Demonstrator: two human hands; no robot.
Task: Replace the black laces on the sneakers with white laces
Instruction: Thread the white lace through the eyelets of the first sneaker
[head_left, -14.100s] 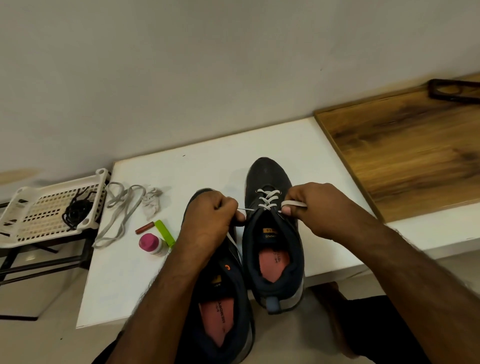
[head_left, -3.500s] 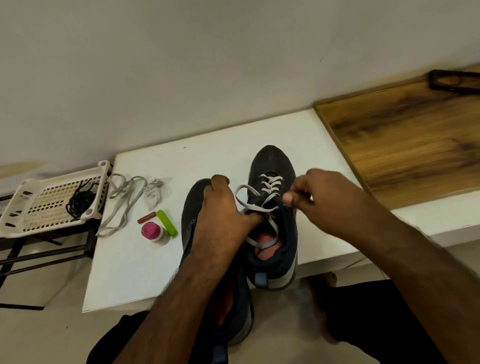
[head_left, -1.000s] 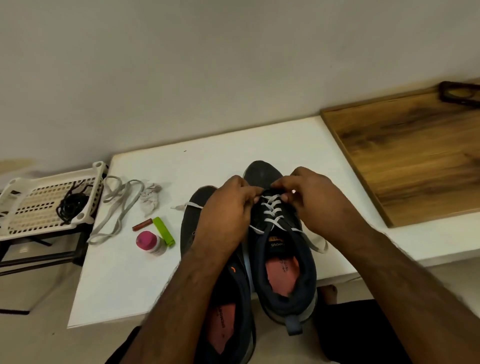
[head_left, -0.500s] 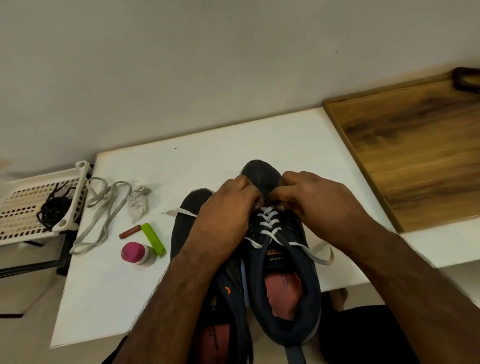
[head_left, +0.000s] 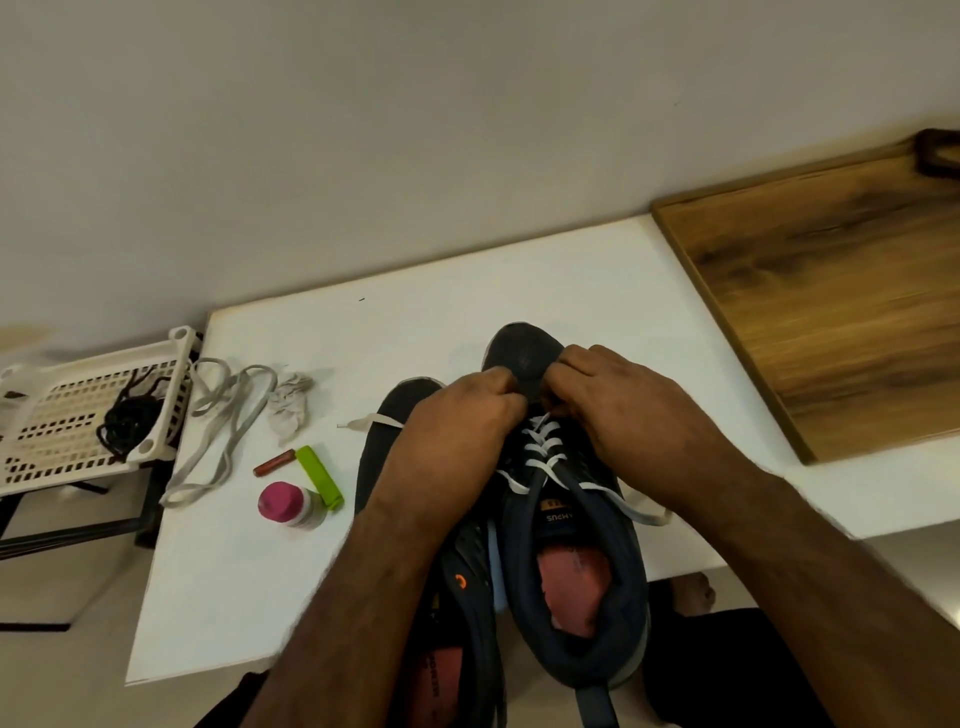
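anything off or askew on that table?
Both sneakers overhang the white table's near edge, heels past it. A crumpled paper scrap lies by the spare white lace. Nothing spilled or damaged.

Clutter left of the counter, wood panel at right

A pink-capped bottle (head_left: 284, 505) lies at lower left on the white counter (head_left: 519, 280), touching a green stick (head_left: 319, 476); a small red-brown tube (head_left: 274, 462) and crumpled tissue (head_left: 289, 407) sit above. A white perforated tray (head_left: 78, 457) hangs at far left; a wooden panel (head_left: 841, 312) fills the right.
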